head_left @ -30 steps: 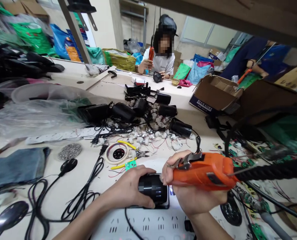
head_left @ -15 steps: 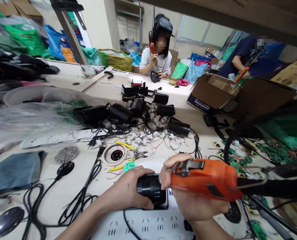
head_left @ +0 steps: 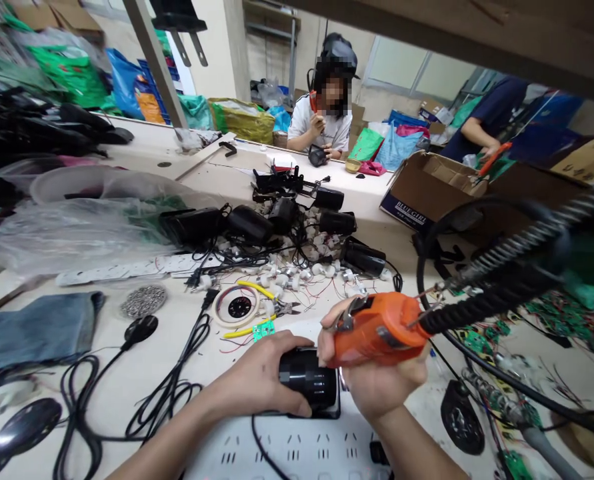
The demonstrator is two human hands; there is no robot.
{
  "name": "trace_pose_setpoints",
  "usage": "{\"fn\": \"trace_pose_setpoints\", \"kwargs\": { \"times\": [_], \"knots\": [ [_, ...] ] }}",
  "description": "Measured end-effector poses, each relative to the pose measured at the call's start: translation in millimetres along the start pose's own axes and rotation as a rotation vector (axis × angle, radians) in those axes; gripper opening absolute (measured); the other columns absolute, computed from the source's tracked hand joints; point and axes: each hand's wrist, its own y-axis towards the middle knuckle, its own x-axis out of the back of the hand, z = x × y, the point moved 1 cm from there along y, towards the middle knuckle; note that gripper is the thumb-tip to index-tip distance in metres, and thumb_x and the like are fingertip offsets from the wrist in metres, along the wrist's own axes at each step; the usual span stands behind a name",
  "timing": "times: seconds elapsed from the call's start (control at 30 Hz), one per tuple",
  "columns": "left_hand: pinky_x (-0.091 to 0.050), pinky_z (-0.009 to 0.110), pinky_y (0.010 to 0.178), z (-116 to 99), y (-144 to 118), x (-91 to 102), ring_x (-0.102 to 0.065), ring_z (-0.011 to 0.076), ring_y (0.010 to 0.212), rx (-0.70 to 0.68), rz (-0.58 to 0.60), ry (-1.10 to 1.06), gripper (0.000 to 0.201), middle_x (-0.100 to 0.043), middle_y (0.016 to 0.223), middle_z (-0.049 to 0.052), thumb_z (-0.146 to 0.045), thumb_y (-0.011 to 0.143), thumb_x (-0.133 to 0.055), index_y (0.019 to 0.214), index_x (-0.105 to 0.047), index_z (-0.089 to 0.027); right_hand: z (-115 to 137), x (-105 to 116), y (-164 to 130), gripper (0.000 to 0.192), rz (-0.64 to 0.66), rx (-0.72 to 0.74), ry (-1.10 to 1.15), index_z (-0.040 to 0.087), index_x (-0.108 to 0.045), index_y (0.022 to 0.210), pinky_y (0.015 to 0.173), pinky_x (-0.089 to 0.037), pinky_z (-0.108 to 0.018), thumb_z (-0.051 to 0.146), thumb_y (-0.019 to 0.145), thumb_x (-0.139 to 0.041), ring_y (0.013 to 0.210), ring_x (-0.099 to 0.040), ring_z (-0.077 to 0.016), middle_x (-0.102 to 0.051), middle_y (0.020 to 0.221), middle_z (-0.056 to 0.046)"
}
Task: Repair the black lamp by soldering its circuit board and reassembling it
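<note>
Head view — black housing (head_left: 311,380) — glossy, rounded.

Screwdriver (head_left: 377,333) right of casing (head_left: 311,379). On counter (head_left: 141,370): pliers (head_left: 279,308) behind casing; cloth (head_left: 37,333) at left, pile of metal bits (head_left: 144,302) right of it; carton (head_left: 427,190) at right rear, circuit boards (head_left: 571,323) before it.

The housing (head_left: 307,379) is finished in glossy plastic, the power tool (head_left: 377,328) in smooth plastic. Matt cardboard is seen in the carton (head_left: 419,185) by the far edge of the table (head_left: 364,190).
</note>
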Motion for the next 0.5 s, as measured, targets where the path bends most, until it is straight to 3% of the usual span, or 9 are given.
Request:
{"fn": "trace_pose_setpoints", "kwargs": {
  "times": [0.3, 0.5],
  "knots": [
    [-0.044, 0.032, 0.082, -8.0, 1.0, 2.2, -0.058, 0.0245, 0.095, 0.069, 0.007, 0.022, 0.057, -0.066, 0.105, 0.002, -0.039, 0.049, -0.083, 0.100, -0.067, -0.022, 12.3, -1.2, -8.7, 0.076, -0.052, 0.073, 0.009, 0.015, -0.072, 0.090, 0.044, -0.042, -0.031, 0.086, 0.072, -0.051, 0.047, -0.055, -0.0220, -0.062, 0.060, -0.008],
    [-0.044, 0.033, 0.085, -7.1, 1.7, 1.5, -0.058, 0.0257, 0.097, 0.076, 0.006, 0.032, 0.060, -0.066, 0.106, 0.003, -0.039, 0.050, -0.083, 0.105, -0.067, -0.022, 19.9, 1.1, -7.9, 0.075, -0.019, 0.039, -0.024, 0.016, -0.074, 0.090, 0.047, -0.043, -0.034, 0.085, 0.069, -0.056, 0.050, -0.055, -0.0242, -0.062, 0.060, -0.008]
  ]
}}
